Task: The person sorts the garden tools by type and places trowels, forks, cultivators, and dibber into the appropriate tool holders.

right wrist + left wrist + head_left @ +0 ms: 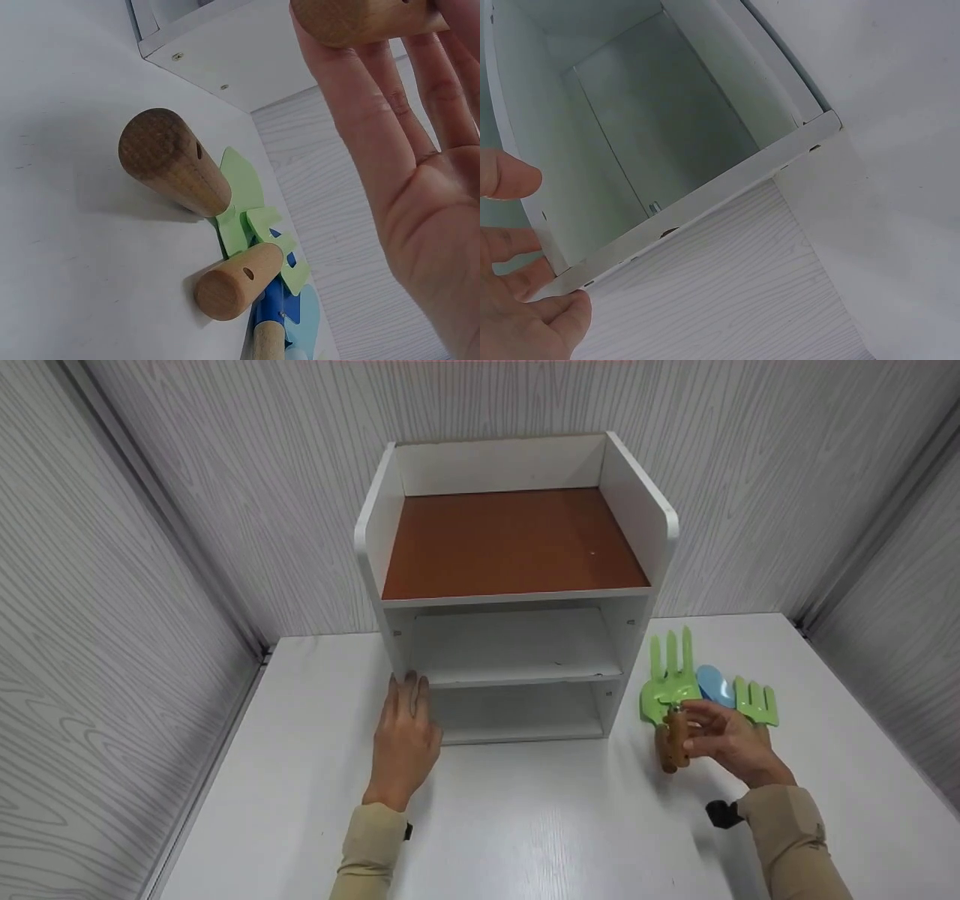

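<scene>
My right hand (pixel 727 739) pinches the wooden handle (pixel 677 739) of a green three-pronged garden hand fork (pixel 670 664) between thumb and fingers, right of a white shelf unit. In the right wrist view the handle's round end (pixel 330 19) shows above other tools. A darker wooden handle (pixel 172 161) with a green blade lies below it. My left hand (pixel 405 739) touches the left front edge of the shelf unit (pixel 510 682) with fairly straight fingers. In the left wrist view the thumb (pixel 514 176) and fingers lie around a corner of the unit.
A blue-headed tool (pixel 714 686) and a small green rake (pixel 756 701) lie beside the fork, partly behind my right hand. The unit has a brown top shelf (pixel 517 540) with raised white sides. Grey wood-grain panels (pixel 135 607) enclose the white table (pixel 525 817).
</scene>
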`<state>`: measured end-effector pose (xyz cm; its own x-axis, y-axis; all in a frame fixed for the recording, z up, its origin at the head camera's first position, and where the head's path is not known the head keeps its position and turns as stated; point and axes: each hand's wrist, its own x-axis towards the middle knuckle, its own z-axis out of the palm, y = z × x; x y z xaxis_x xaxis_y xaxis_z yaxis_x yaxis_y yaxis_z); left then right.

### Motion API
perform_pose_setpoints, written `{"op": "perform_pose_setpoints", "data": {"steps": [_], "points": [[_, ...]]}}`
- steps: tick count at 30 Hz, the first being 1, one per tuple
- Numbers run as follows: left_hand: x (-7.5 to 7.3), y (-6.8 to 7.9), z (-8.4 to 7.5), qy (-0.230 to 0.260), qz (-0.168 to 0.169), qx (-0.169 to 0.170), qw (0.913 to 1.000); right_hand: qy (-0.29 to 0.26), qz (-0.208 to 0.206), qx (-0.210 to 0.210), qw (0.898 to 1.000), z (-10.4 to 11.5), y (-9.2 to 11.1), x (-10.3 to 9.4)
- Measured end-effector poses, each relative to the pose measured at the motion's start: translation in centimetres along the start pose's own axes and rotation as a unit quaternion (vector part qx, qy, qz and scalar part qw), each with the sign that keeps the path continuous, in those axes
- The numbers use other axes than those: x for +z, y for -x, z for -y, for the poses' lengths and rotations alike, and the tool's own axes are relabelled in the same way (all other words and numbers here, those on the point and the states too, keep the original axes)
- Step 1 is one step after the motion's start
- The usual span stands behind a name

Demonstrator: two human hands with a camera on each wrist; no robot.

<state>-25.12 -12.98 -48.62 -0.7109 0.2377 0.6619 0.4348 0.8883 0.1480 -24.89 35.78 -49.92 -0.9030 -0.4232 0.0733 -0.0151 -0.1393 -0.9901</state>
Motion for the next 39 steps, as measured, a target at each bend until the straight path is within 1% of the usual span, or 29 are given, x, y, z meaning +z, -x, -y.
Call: {"op": "perform_pose_setpoints", "data": {"steps": [7,13,14,21,29,36,39], "points": [[0.0,0.0,0.0,0.000,0.001,0.002,1.0000,0.038,-0.024,0.016,0.999,0.6,-0.2,0.6],[-0.1,0.0,0.0,0.001,0.002,0.002,1.0000,0.083,-0.046,0.034,0.995,1.3,-0.5,1.3],[-0.1,0.0,0.0,0.001,0.002,0.003,1.0000,0.087,-0.046,0.034,0.995,1.3,-0.5,1.4],[0.0,0.1,0.0,0.008,-0.001,0.004,1.0000,0.061,0.002,-0.024,0.998,1.3,-1.1,1.8],[0.1,0.1,0.0,0.005,-0.001,0.003,1.0000,0.074,0.015,-0.027,0.997,2.0,-1.3,2.2],[0.1,0.1,0.1,0.007,-0.002,0.001,1.0000,0.110,0.001,-0.002,0.994,2.7,-1.5,2.7],[0.2,0.1,0.1,0.007,-0.001,0.002,1.0000,0.122,-0.001,-0.002,0.993,2.9,-1.7,2.8]]}}
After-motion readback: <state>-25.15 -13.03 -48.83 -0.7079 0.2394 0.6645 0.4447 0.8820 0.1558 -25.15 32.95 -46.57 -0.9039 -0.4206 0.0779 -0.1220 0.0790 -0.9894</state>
